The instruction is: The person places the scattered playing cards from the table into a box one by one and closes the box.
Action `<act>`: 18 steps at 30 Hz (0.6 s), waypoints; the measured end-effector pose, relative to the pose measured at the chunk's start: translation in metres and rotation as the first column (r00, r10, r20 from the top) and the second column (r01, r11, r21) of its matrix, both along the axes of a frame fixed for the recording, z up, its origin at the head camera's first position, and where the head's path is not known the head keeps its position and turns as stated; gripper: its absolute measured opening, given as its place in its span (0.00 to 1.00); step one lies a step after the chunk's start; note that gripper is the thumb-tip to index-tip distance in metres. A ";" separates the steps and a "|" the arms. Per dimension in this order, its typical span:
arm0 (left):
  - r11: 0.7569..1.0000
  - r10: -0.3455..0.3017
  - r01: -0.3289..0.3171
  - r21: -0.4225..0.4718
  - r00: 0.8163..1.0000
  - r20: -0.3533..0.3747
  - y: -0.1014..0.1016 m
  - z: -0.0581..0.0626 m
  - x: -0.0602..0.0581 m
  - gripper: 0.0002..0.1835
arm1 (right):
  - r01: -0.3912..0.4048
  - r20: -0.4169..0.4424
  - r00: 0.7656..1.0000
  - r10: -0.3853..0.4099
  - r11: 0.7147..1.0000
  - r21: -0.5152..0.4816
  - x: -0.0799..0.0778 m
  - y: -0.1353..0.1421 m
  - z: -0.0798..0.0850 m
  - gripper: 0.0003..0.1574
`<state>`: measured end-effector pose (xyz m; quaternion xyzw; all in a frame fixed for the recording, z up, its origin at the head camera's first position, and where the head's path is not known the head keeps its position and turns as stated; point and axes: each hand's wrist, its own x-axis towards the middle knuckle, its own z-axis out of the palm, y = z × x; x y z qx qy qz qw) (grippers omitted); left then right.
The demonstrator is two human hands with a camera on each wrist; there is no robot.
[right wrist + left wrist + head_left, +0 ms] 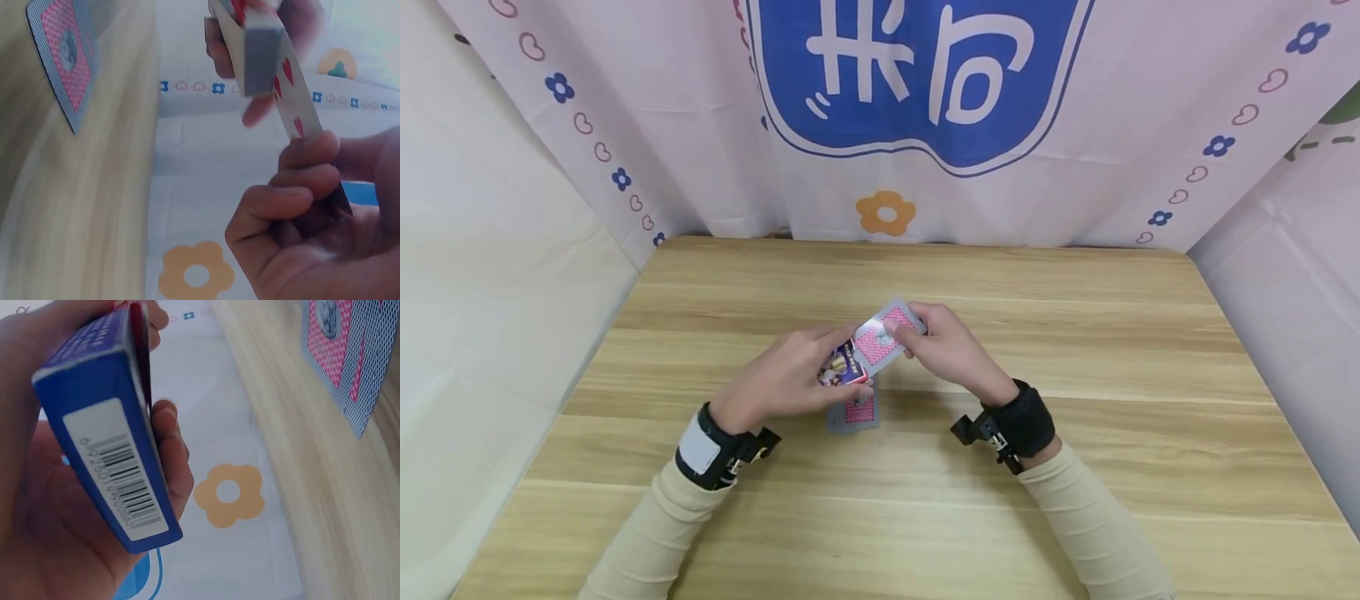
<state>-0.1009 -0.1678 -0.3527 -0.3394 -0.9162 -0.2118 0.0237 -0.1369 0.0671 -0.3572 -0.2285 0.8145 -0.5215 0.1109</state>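
My left hand (786, 375) grips a blue card box (844, 367), fingers along one side and thumb along the other. The left wrist view shows the barcode end of this box (115, 469). With thumb and curled fingers, my right hand (955, 346) pinches a playing card (880, 340) with a pink patterned back. Its far end is at the box's end. Red hearts mark the underside of this card (289, 87) in the right wrist view. Below the box, cards (853, 414) lie back up on the table, partly covered by the left hand.
The wood-grain table (1037, 517) spans the space under both hands. Behind it hangs a white curtain (700, 150) with blue, pink and orange prints. Both wrists wear black straps, the right one (1021, 417) with a small camera mount.
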 end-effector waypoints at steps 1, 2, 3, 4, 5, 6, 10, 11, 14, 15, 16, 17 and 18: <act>1.000 0.008 -0.008 -0.001 1.000 0.001 0.001 0.000 0.000 0.42 | 0.014 -0.004 1.000 -0.015 1.000 -0.003 0.001 -0.002 -0.001 0.08; 1.000 0.015 -0.015 -0.002 1.000 0.001 0.002 0.000 0.000 0.42 | 0.025 -0.006 1.000 -0.025 1.000 -0.009 0.003 -0.003 -0.002 0.08; 1.000 0.021 -0.021 -0.005 1.000 0.001 0.003 0.000 0.000 0.43 | 0.030 -0.005 1.000 -0.031 0.999 -0.013 0.004 -0.005 -0.002 0.08; 1.000 0.025 -0.025 -0.004 1.000 0.000 0.004 -0.001 0.000 0.43 | 0.031 -0.006 1.000 -0.031 0.999 -0.012 0.005 -0.006 -0.003 0.08; 1.000 0.028 -0.028 -0.005 1.000 -0.004 0.004 -0.001 0.000 0.44 | 0.026 -0.003 1.000 -0.026 1.000 -0.015 0.006 -0.007 -0.003 0.08; 1.000 0.029 -0.029 -0.007 1.000 -0.008 0.004 -0.001 0.000 0.44 | 0.022 -0.001 1.000 -0.022 1.000 -0.014 0.006 -0.008 -0.004 0.09; 1.000 0.024 -0.024 -0.015 0.999 -0.024 0.004 -0.003 0.000 0.45 | -0.004 0.044 0.999 0.006 1.000 -0.027 0.008 -0.008 -0.005 0.10; 1.000 0.021 -0.022 -0.015 0.999 -0.028 0.005 -0.003 0.000 0.45 | -0.006 0.057 0.998 0.008 1.000 -0.030 0.009 -0.008 -0.005 0.09; 1.000 0.009 -0.009 -0.005 0.999 -0.032 0.007 -0.003 0.001 0.44 | -0.025 0.100 0.995 0.028 0.999 -0.029 0.012 -0.009 -0.006 0.09; 1.000 0.001 -0.001 -0.002 0.999 -0.035 0.007 -0.003 0.001 0.44 | -0.041 0.107 0.993 0.043 0.999 -0.022 0.013 -0.010 -0.006 0.09; 1.000 -0.006 0.006 0.000 0.999 -0.040 0.008 -0.003 0.001 0.43 | -0.062 0.112 0.992 0.063 0.998 -0.015 0.014 -0.010 -0.006 0.10; 1.000 -0.014 0.014 0.008 0.999 -0.041 0.009 -0.003 0.001 0.43 | -0.081 0.116 0.990 0.082 0.997 -0.008 0.014 -0.011 -0.005 0.10; 1.000 -0.018 0.019 0.014 0.999 -0.043 0.009 -0.003 0.001 0.43 | -0.100 0.121 0.988 0.099 0.995 -0.001 0.014 -0.010 -0.004 0.11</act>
